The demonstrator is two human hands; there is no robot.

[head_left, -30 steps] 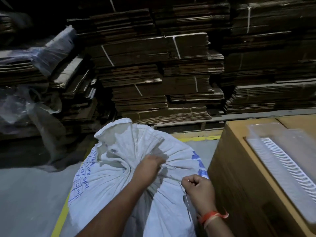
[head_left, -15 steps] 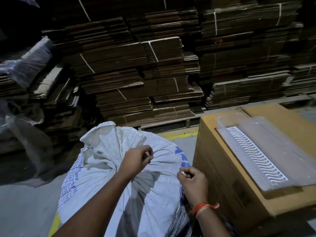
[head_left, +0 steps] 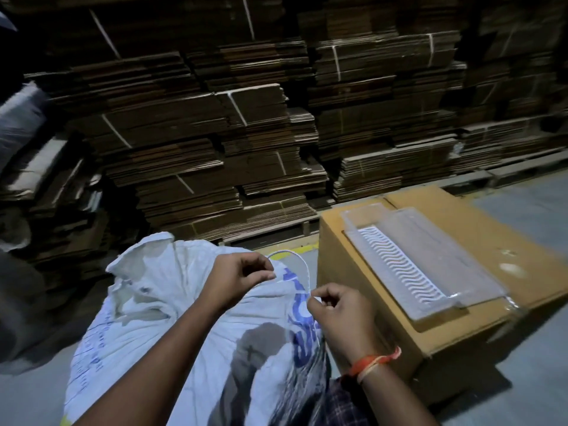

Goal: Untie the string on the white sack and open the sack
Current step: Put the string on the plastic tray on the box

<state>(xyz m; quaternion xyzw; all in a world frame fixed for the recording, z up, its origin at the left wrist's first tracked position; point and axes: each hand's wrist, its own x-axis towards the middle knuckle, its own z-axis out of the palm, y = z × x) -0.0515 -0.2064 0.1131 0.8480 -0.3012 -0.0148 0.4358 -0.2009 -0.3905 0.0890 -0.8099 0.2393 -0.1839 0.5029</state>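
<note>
The white sack (head_left: 172, 318) stands on the grey floor (head_left: 528, 210) directly in front of the person, just beside a cardboard box (head_left: 399, 330) on its right, and its top is gathered in folds. The string (head_left: 302, 269) makes a thin white loop above the sack, between the two hands. The left hand (head_left: 236, 278) pinches one part of the string with curled fingers, just over the gathered cloth, and the right hand (head_left: 338, 312) pinches the other part near the blue print; both hands are closed on the string, not on the cloth. In my judgement the untying is in progress and the mouth is not yet open. What could go wrong: if both hands pull the loop apart too hard, the knot may become tighter instead of loose; the string is thin and the light is weak, so it can slip out of the fingers; and if the sack leans when the mouth is released, it may tip toward the box. Counting: there is one sack, one string, two hands, one cardboard box, one clear plastic tray (head_left: 421, 265) lying on the box, and one orange thread band (head_left: 373, 362) on the right wrist. The stacks of flat cardboard (head_left: 215, 124) behind are many, and I cannot count them exactly.
</note>
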